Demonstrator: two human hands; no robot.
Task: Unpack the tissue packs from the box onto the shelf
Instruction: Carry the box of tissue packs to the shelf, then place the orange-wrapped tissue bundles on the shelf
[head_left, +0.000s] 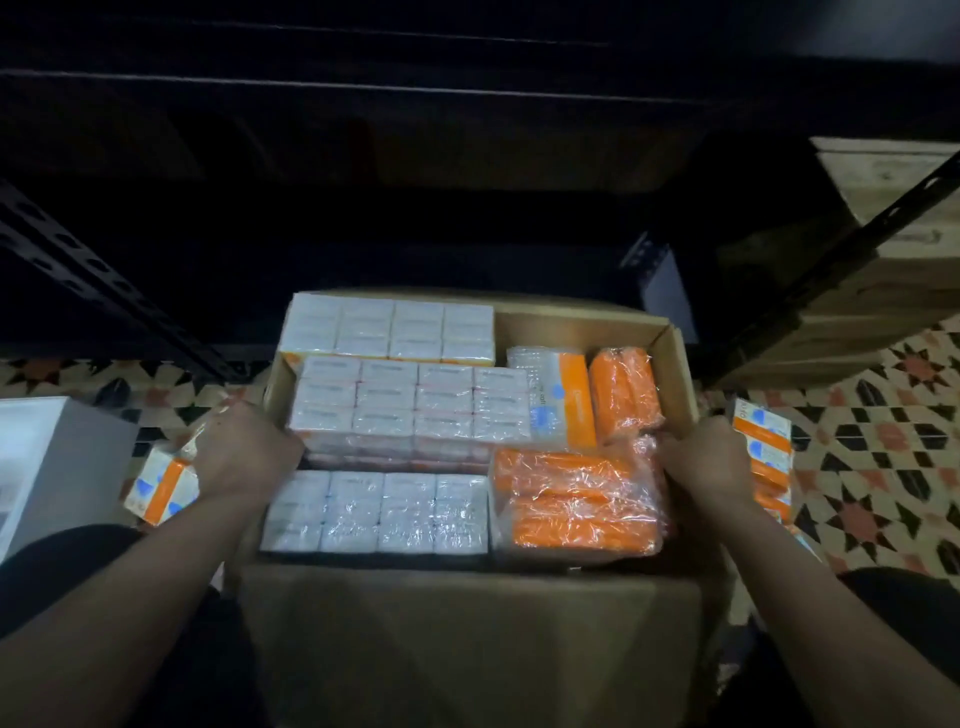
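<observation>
Open cardboard box (670, 358) on the floor, full of white and orange tissue packs (400, 400).

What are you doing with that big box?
A person is kneeling in front of an open cardboard box on a patterned floor, with a dark shelf just behind it. The left hand and the right hand are at the box's two sides, apparently gripping its edges. The box is still nearly full of wrapped tissue packs, some white and some orange. A few loose packs lie on the floor beside it. Nothing can be seen on the dark shelf yet.
</observation>
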